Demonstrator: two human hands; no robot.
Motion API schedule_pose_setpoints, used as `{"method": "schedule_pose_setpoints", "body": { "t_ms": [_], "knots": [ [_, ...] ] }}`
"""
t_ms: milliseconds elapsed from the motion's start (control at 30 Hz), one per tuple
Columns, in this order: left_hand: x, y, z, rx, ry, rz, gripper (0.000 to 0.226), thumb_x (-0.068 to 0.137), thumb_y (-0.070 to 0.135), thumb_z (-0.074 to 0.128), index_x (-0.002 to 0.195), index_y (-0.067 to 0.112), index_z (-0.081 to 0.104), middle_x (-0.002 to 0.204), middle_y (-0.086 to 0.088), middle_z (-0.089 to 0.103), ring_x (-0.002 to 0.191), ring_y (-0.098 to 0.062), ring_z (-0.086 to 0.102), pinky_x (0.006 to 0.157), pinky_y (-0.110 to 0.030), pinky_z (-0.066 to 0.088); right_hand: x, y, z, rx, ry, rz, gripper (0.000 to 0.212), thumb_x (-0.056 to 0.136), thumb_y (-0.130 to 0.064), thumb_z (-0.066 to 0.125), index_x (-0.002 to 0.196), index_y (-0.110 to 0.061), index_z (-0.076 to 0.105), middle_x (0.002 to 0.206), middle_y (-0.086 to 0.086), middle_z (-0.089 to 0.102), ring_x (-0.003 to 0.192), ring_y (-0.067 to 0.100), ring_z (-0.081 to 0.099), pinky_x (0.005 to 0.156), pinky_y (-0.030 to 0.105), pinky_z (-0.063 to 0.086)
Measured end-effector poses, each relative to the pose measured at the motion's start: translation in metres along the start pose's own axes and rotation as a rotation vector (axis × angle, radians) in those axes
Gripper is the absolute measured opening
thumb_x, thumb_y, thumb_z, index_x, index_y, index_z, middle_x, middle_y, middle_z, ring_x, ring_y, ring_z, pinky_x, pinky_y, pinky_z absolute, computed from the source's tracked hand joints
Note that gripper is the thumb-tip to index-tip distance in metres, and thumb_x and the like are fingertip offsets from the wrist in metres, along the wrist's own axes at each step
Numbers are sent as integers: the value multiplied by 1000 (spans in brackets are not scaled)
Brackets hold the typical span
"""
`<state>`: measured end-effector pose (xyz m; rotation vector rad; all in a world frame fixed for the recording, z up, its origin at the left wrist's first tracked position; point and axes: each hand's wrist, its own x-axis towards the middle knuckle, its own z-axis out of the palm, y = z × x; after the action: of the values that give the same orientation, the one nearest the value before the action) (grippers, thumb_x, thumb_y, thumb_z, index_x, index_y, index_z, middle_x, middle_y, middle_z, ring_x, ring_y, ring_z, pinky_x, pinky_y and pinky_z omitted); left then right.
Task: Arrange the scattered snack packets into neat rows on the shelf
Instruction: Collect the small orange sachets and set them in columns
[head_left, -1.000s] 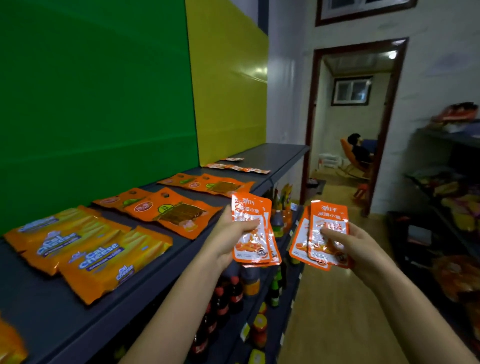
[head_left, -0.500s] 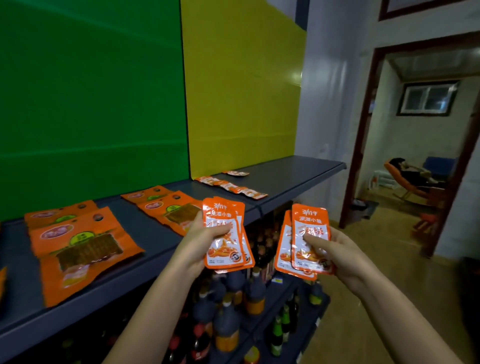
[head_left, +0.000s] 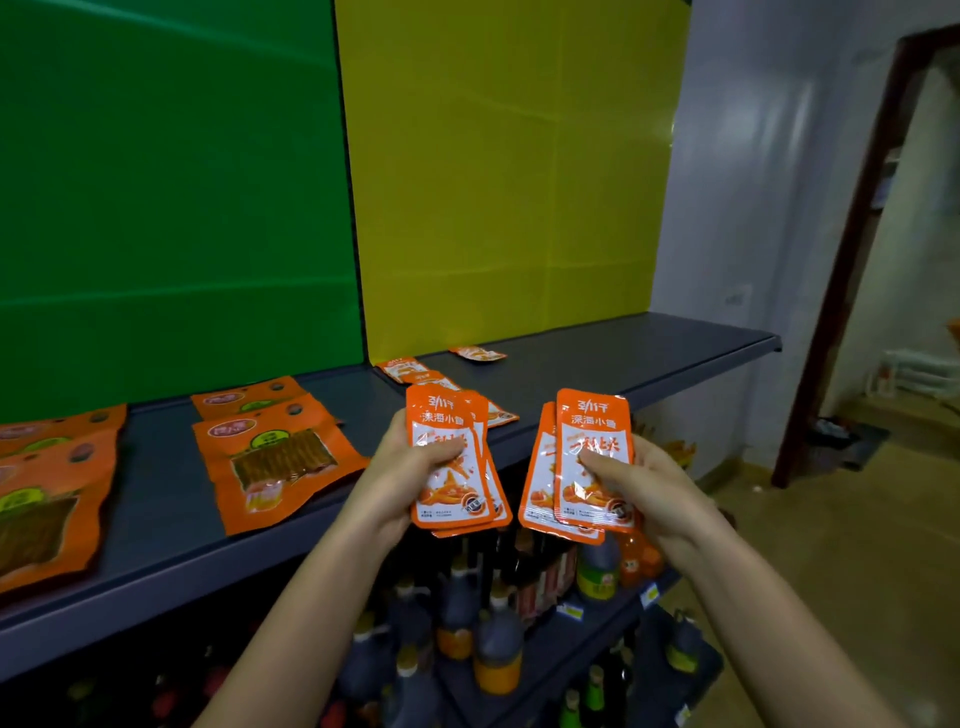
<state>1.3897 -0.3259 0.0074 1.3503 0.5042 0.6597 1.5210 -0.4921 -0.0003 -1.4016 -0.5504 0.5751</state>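
Grey shelf, green and yellow back panels.
Centre frame: left hand pinches one packet fan; right hand pinches another packet stack, both upright.

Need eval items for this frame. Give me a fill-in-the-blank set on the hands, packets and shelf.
1. The left hand grips a fanned stack of small packets, all ____ in colour.
2. The right hand grips a second stack, its ____ pressed on the front packet.
3. Behind the shelf, the wall panel left of the yellow panel is ____.
4. Under the shelf stand rows of ____.

Missing words: orange; thumb; green; bottles.
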Motion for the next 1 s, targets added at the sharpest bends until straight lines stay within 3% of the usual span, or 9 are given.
{"method": "schedule_pose_setpoints", "body": {
  "t_ms": [133, 333, 433, 633, 767, 867, 1000],
  "knots": [
    [42, -2, 25, 45, -5, 36, 39, 85, 4, 62, 118, 18, 48, 91, -5, 69, 68, -17, 69, 60, -31, 58, 51, -8, -21, -30, -41, -16, 13, 88, -13, 60, 101, -14, 60, 90, 4, 71, 70, 13, 69, 51, 19, 55],
    [108, 7, 71, 47, -21, 27, 40, 87, 6, 60, 123, 14, 45, 107, -14, 68, 74, -21, 69, 60, -30, 59, 134, -36, -41, -62, -177, -75, 18, 89, -16, 60, 107, -16, 61, 102, 6, 72, 90, 21, 70, 80, 34, 56],
    [133, 5, 89, 11, -10, 4, 37, 88, 8, 59, 122, 14, 47, 104, -12, 70, 68, -19, 71, 59, -32, 60, 170, -37, -44, -43, -229, -63, 21, 88, -17, 62, 108, -16, 60, 104, 7, 72, 93, 23, 70, 86, 40, 55],
    [161, 1, 105, -38, 37, -23, 20, 87, 12, 60, 106, 17, 56, 79, -5, 75, 58, -16, 72, 50, -28, 58, 229, -30, -34, 1, -390, -17, 14, 88, -10, 61, 101, -13, 64, 94, 8, 73, 76, 17, 71, 74, 31, 58],
    [172, -2, 100, 29, 181, 1, 33, 84, 7, 64, 114, 15, 53, 94, -9, 71, 61, -16, 72, 53, -29, 59, 264, -26, -28, -99, -491, -33, 9, 88, -14, 61, 96, -17, 63, 88, 0, 72, 73, 11, 70, 68, 23, 57],
    [178, 1, 95, 26, 314, 30, 30, 85, 5, 62, 112, 12, 53, 92, -10, 70, 56, -14, 71, 49, -27, 58, 297, -24, -29, -41, -473, -41, 13, 90, -10, 57, 101, -10, 64, 78, -2, 71, 63, 7, 68, 69, 24, 55],
    [175, 7, 77, 3, 523, 38, 19, 86, 7, 61, 102, 14, 57, 88, -10, 69, 53, -13, 70, 46, -26, 57, 338, -19, -40, -101, -391, 23, 15, 93, -15, 51, 82, -17, 60, 61, -6, 69, 49, 5, 65, 54, 20, 53]
  ]
}}
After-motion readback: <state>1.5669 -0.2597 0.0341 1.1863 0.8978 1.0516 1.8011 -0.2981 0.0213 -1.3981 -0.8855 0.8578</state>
